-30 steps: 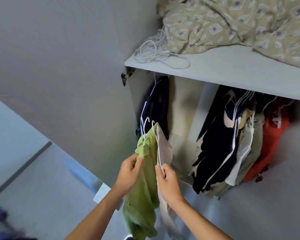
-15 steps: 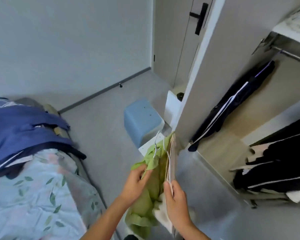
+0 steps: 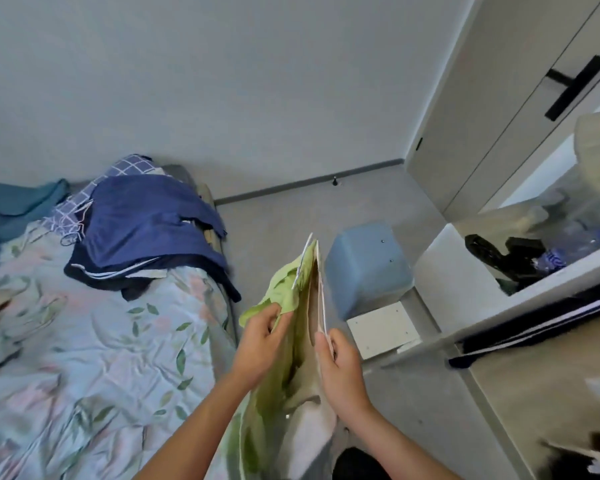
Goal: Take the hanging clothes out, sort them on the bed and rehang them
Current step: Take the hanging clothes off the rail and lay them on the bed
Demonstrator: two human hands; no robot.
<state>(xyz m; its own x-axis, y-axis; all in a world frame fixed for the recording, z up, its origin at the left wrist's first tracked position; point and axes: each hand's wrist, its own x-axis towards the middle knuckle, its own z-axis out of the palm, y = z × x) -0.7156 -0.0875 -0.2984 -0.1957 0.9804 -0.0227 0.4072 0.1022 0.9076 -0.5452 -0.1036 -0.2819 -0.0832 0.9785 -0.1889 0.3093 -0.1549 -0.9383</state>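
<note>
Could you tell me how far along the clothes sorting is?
Done: blue clothes already lie on the bed. In hand: the left hand grips a green garment, the right hand a beige one. Left: dark clothes hang in the wardrobe; nothing is rehung.

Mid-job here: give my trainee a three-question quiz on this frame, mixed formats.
1. True or false: the left hand grips the green garment.
2. What does the right hand pinch? A) a white hanger with a beige garment B) the blue stool C) a pillow
3. Fill in: a dark blue clothes pile lies on the ____.

Key: 1 true; 2 A; 3 bed.
</note>
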